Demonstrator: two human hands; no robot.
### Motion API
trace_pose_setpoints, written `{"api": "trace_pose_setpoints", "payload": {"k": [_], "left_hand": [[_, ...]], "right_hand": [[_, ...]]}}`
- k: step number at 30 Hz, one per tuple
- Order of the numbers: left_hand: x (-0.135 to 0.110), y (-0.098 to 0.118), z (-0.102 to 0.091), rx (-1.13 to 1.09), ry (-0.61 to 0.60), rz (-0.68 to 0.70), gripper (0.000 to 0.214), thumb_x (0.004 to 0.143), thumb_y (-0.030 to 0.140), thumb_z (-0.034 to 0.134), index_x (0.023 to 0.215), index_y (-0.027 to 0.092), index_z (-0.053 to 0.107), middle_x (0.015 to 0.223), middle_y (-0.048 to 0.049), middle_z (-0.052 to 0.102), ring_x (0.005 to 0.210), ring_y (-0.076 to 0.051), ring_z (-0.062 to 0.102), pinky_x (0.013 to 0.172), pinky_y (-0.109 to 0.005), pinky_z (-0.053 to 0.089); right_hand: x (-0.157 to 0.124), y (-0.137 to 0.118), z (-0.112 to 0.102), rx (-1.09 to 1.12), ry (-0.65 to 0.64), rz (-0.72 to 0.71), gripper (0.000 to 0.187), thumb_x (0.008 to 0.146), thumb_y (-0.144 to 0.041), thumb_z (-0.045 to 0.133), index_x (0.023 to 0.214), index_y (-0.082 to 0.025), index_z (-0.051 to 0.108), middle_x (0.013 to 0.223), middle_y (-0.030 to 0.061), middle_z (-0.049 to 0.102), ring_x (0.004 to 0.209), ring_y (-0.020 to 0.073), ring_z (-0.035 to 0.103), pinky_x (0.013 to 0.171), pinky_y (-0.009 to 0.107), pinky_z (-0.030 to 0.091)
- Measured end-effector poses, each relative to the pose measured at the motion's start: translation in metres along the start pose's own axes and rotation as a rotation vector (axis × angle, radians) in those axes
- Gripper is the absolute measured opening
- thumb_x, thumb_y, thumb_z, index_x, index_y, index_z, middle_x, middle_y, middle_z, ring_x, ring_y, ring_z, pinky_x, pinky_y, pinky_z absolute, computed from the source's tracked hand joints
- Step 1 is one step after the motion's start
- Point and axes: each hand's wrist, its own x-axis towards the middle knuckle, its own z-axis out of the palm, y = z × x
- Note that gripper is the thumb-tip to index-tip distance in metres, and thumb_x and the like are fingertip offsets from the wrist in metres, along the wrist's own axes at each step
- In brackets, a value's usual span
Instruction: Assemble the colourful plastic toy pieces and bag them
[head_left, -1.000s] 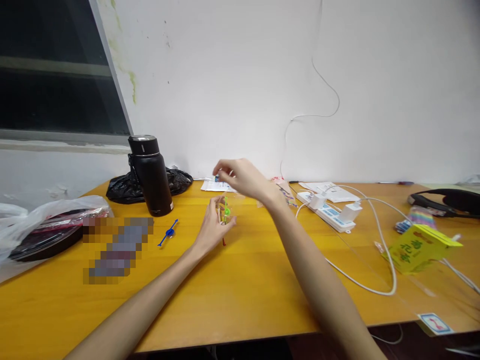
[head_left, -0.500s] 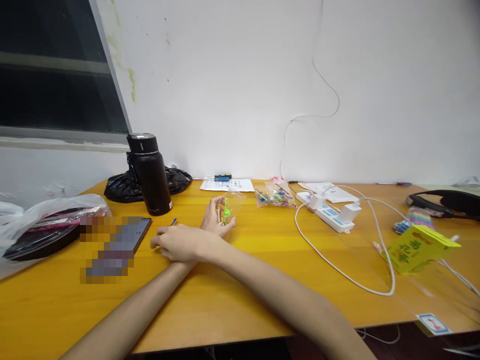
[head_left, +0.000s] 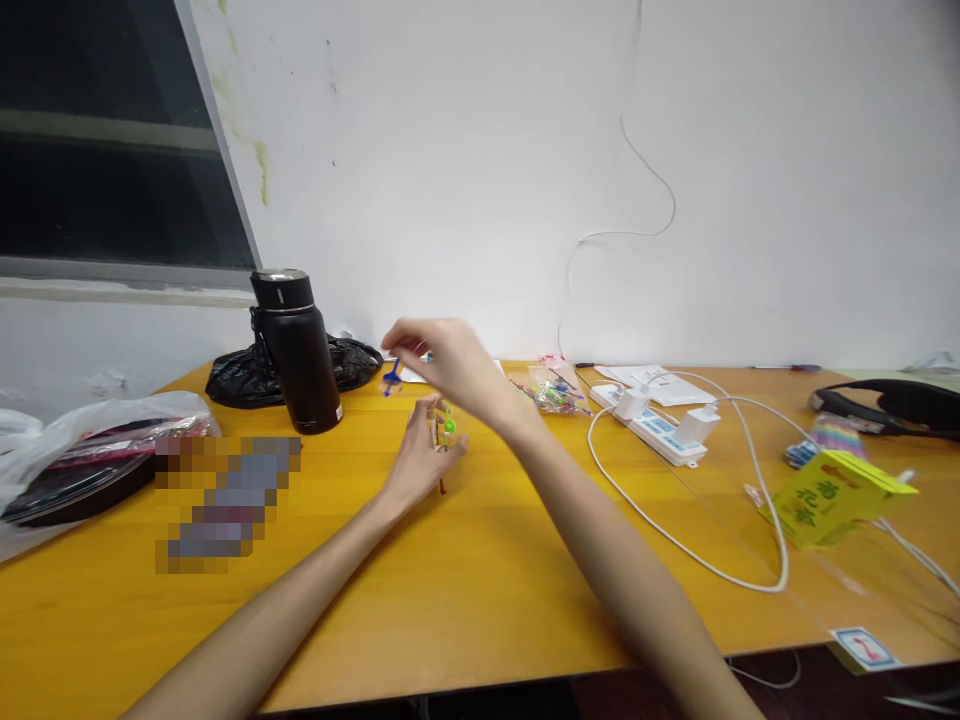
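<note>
My right hand [head_left: 454,362] is raised above the desk, its fingers pinched on a small blue plastic piece [head_left: 392,376] with prongs that hangs below the fingertips. Lower down and nearer, my left hand [head_left: 421,458] curls around a small clear plastic bag with a bright green piece [head_left: 450,424] in it. A red tip [head_left: 442,488] shows under that hand; whether it lies inside the bag I cannot tell. Farther right, another clear bag [head_left: 559,388] of several coloured plastic pieces rests on the desk, partly loose at its left side.
A black bottle [head_left: 301,360] stands at left before a black plastic bag [head_left: 356,362]. Nearer lies a blurred-out phone [head_left: 240,495]. Rightward are a white power strip [head_left: 664,435] with looping cables, a yellow box [head_left: 832,500] and a black headset [head_left: 892,408]. Papers [head_left: 664,383] lie along the wall.
My right hand has uncrossed from over my left wrist, picking the blue piece up off the desk and moving it up and right. My left hand stays nearly in place.
</note>
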Motion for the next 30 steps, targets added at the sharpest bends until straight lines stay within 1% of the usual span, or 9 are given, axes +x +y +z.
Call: {"api": "trace_pose_setpoints", "payload": {"k": [2, 5, 8, 10, 13, 17, 19, 22, 30], "left_hand": [[-0.001, 0.001, 0.0, 0.023, -0.013, -0.033, 0.054, 0.08, 0.03, 0.072, 0.126, 0.026, 0.045, 0.124, -0.0093, 0.058, 0.114, -0.023, 0.059, 0.101, -0.04, 0.042], [-0.002, 0.0, 0.0, 0.025, -0.024, -0.048, 0.057, 0.081, 0.03, 0.071, 0.13, 0.026, 0.042, 0.127, -0.01, 0.058, 0.113, -0.022, 0.06, 0.103, -0.04, 0.042], [-0.001, 0.0, -0.001, 0.03, -0.013, -0.066, 0.057, 0.081, 0.03, 0.071, 0.13, 0.025, 0.042, 0.126, -0.0103, 0.058, 0.113, -0.022, 0.06, 0.103, -0.041, 0.041], [0.0, -0.001, -0.002, 0.028, -0.004, -0.076, 0.056, 0.08, 0.031, 0.072, 0.128, 0.025, 0.043, 0.125, -0.0102, 0.058, 0.112, -0.022, 0.061, 0.104, -0.042, 0.041], [0.001, -0.004, -0.002, -0.025, 0.012, -0.079, 0.055, 0.079, 0.031, 0.073, 0.126, 0.024, 0.045, 0.123, -0.0096, 0.059, 0.11, -0.022, 0.061, 0.103, -0.041, 0.041], [0.0, -0.007, -0.002, -0.065, 0.007, -0.07, 0.056, 0.079, 0.032, 0.074, 0.127, 0.025, 0.046, 0.123, -0.0089, 0.059, 0.107, -0.02, 0.062, 0.102, -0.039, 0.042], [-0.001, -0.006, -0.002, -0.028, -0.001, -0.069, 0.056, 0.081, 0.033, 0.073, 0.128, 0.026, 0.045, 0.125, -0.009, 0.058, 0.108, -0.02, 0.062, 0.102, -0.039, 0.042], [-0.001, -0.005, -0.002, 0.002, -0.006, -0.062, 0.054, 0.082, 0.033, 0.072, 0.128, 0.026, 0.044, 0.127, -0.0093, 0.057, 0.108, -0.02, 0.062, 0.102, -0.038, 0.041], [-0.001, -0.002, -0.002, -0.008, -0.011, -0.073, 0.054, 0.083, 0.034, 0.071, 0.128, 0.025, 0.043, 0.125, -0.0087, 0.058, 0.104, -0.018, 0.062, 0.1, -0.036, 0.042]], "right_hand": [[-0.003, 0.01, -0.028, 0.0, 0.076, 0.025, 0.019, 0.092, -0.01, 0.054, 0.1, -0.018, 0.07, 0.096, 0.0038, 0.075, 0.087, 0.0147, 0.068, 0.084, 0.028, 0.05], [-0.012, 0.022, -0.056, -0.023, 0.135, 0.053, 0.018, 0.091, -0.013, 0.056, 0.099, -0.017, 0.071, 0.096, 0.005, 0.076, 0.088, 0.0155, 0.068, 0.084, 0.03, 0.052], [-0.019, 0.031, -0.073, -0.052, 0.113, 0.103, 0.018, 0.09, -0.014, 0.057, 0.099, -0.017, 0.072, 0.095, 0.0052, 0.076, 0.087, 0.0163, 0.069, 0.085, 0.031, 0.053], [-0.022, 0.035, -0.078, -0.071, 0.084, 0.137, 0.018, 0.089, -0.015, 0.058, 0.099, -0.017, 0.073, 0.093, 0.0053, 0.076, 0.086, 0.0166, 0.069, 0.085, 0.032, 0.053], [-0.023, 0.042, -0.076, -0.059, 0.002, 0.175, 0.018, 0.089, -0.015, 0.059, 0.1, -0.017, 0.073, 0.091, 0.0052, 0.076, 0.084, 0.0164, 0.07, 0.082, 0.03, 0.053], [-0.022, 0.053, -0.062, 0.004, -0.273, 0.242, 0.022, 0.087, -0.01, 0.06, 0.104, -0.017, 0.073, 0.096, 0.0059, 0.077, 0.085, 0.0154, 0.071, 0.075, 0.026, 0.053], [-0.022, 0.058, -0.056, -0.018, -0.349, 0.262, 0.024, 0.086, -0.007, 0.061, 0.103, -0.017, 0.074, 0.1, 0.0058, 0.077, 0.086, 0.0149, 0.07, 0.075, 0.024, 0.052], [-0.021, 0.061, -0.052, -0.066, -0.328, 0.265, 0.024, 0.085, -0.004, 0.059, 0.099, -0.017, 0.075, 0.098, 0.0058, 0.077, 0.085, 0.0146, 0.07, 0.074, 0.023, 0.05], [-0.017, 0.057, -0.049, -0.104, -0.228, 0.183, 0.024, 0.085, -0.005, 0.057, 0.094, -0.014, 0.077, 0.087, 0.0058, 0.077, 0.076, 0.0139, 0.066, 0.069, 0.024, 0.046]]}}
